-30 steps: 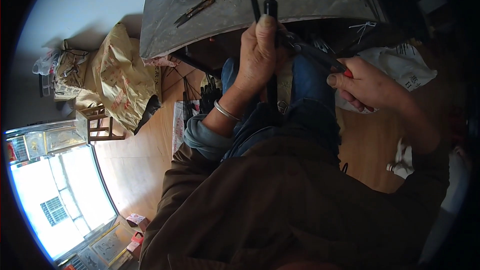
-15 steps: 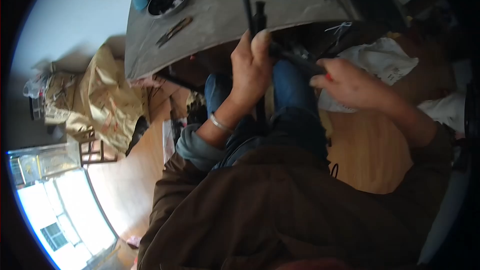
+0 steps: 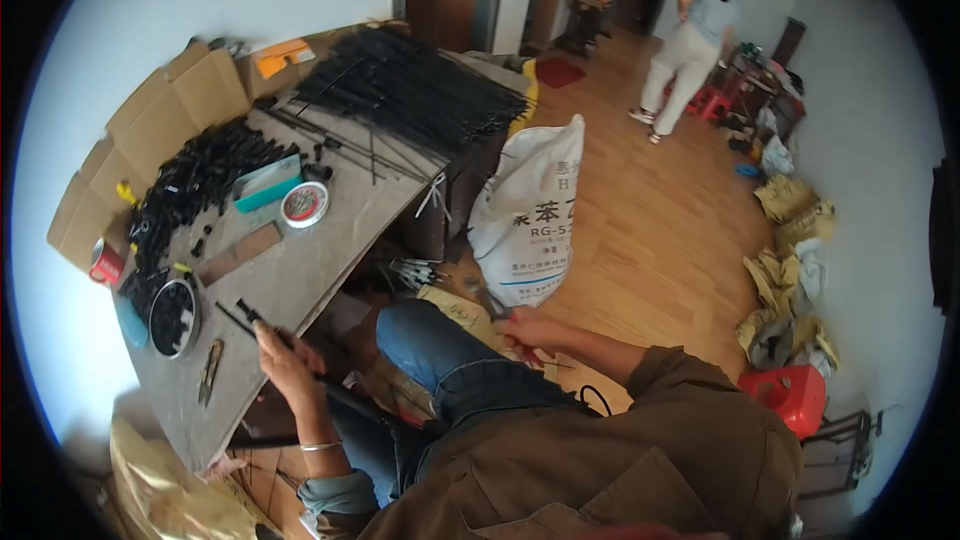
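My left hand (image 3: 288, 365), with a bangle at the wrist, is closed around a thin black rod (image 3: 236, 317) and a thicker black piece (image 3: 247, 310) beside it. Both tips stick out above the thumb, over the near edge of the table. To the right, above my knee, my right hand (image 3: 527, 330) is closed on a grey tool with a red part (image 3: 487, 297). Its shape is too blurred to name exactly. Nearest my left hand on the tabletop lie small snips (image 3: 210, 372) and a round bowl of black parts (image 3: 175, 318).
The grey table (image 3: 330, 240) carries a heap of black fittings (image 3: 200, 175), a bundle of black rods (image 3: 400, 85), a teal box (image 3: 267, 183) and a round tub (image 3: 305, 204). A white sack (image 3: 530, 210) stands beyond my right hand. Another person (image 3: 690, 45) walks farther off.
The view has swung to the right, bringing in the room and the other person. My hands, close together before, are now farther apart; each keeps its hold.
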Motion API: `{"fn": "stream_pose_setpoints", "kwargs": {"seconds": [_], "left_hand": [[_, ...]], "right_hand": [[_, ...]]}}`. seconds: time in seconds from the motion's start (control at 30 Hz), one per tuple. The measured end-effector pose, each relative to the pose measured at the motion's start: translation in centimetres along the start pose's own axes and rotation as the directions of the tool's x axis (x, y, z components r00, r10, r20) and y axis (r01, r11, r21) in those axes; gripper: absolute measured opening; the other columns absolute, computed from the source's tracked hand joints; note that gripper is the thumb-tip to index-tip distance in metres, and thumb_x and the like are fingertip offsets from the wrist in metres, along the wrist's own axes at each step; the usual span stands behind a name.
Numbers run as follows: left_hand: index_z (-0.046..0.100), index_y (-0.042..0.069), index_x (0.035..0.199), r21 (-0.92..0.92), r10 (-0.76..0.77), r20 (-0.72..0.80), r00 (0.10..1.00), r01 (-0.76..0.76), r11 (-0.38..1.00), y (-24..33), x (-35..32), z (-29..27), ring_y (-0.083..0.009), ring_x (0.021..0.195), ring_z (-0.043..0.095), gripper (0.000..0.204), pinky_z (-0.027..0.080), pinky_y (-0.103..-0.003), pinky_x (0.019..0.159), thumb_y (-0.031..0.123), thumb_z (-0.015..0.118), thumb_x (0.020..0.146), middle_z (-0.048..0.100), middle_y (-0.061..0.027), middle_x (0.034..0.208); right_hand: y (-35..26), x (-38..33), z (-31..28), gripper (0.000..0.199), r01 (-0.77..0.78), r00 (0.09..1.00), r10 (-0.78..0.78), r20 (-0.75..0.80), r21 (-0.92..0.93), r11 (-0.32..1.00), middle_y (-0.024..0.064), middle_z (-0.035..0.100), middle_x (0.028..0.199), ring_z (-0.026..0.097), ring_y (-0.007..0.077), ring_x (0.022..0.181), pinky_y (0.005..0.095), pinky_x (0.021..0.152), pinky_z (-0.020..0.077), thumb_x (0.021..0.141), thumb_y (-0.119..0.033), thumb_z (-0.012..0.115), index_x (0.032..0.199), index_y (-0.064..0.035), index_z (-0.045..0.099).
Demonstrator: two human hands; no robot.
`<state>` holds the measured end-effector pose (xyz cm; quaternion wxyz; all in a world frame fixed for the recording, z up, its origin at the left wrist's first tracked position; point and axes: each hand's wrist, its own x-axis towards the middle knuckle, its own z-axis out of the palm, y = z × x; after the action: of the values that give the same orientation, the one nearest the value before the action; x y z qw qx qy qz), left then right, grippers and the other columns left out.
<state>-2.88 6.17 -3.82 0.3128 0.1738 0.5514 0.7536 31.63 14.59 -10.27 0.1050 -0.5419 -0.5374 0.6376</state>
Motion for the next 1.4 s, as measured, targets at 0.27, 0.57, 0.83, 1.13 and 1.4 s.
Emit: {"fn": "stream_pose_setpoints", "kwargs": {"seconds": [0.27,0.57,0.83,1.13,1.4], "left_hand": [[0.042,0.009,0.070,-0.021,-0.049,-0.025,0.998,0.049,0.999,-0.3,1.0,0.2,-0.0099,0.033,0.029,0.053,0.026,-0.026,0.030,0.056,0.048,0.093,0.030,0.0007,0.046],[0.043,0.010,0.072,-0.019,-0.021,-0.022,1.000,0.021,1.000,-0.3,1.2,-0.4,-0.0102,0.033,0.027,0.053,0.024,-0.026,0.031,0.059,0.050,0.090,0.028,0.0017,0.047],[0.044,0.008,0.075,-0.015,-0.023,-0.030,0.999,0.023,1.000,0.0,0.9,-0.2,-0.0100,0.033,0.029,0.051,0.026,-0.025,0.030,0.055,0.049,0.093,0.030,0.0003,0.046],[0.044,0.009,0.076,-0.024,-0.036,-0.050,0.998,0.034,0.999,-0.1,1.2,-0.3,-0.0083,0.033,0.029,0.049,0.024,-0.024,0.030,0.054,0.050,0.093,0.030,0.0016,0.046],[0.044,0.009,0.075,-0.015,-0.016,-0.016,1.000,0.016,1.000,-0.5,1.3,-0.7,-0.0092,0.033,0.030,0.049,0.026,-0.024,0.030,0.054,0.049,0.093,0.032,0.0006,0.047]], "right_hand": [[-11.1,-3.5,-17.4,0.029,0.142,0.867,-0.120,-0.484,0.009,0.990,0.0099,0.056,0.053,0.052,0.0190,0.035,0.0338,0.026,0.0359,0.079,-0.028,0.056,0.060,-0.0063,0.054],[-27.0,-1.1,-33.4,0.019,0.285,0.654,-0.169,-0.737,0.032,0.958,0.0101,0.057,0.072,0.057,0.0215,0.057,0.0385,0.053,0.0521,0.090,-0.016,0.056,0.080,0.0001,0.054],[-24.0,1.0,-37.1,0.021,0.139,0.650,-0.077,-0.756,0.018,0.990,0.0181,0.062,0.081,0.063,0.0318,0.065,0.0480,0.052,0.0550,0.091,-0.013,0.049,0.097,0.0068,0.052],[-19.6,-1.9,-37.0,0.030,-0.121,0.585,-0.035,-0.810,-0.130,0.984,0.0203,0.059,0.079,0.063,0.0387,0.062,0.0566,0.055,0.0543,0.089,-0.011,0.045,0.111,0.0083,0.044],[-19.0,-3.5,-38.1,0.036,0.039,0.550,-0.042,-0.834,-0.025,0.999,0.0208,0.061,0.077,0.064,0.0358,0.058,0.0475,0.046,0.0525,0.086,-0.011,0.046,0.117,0.0074,0.044]]}}
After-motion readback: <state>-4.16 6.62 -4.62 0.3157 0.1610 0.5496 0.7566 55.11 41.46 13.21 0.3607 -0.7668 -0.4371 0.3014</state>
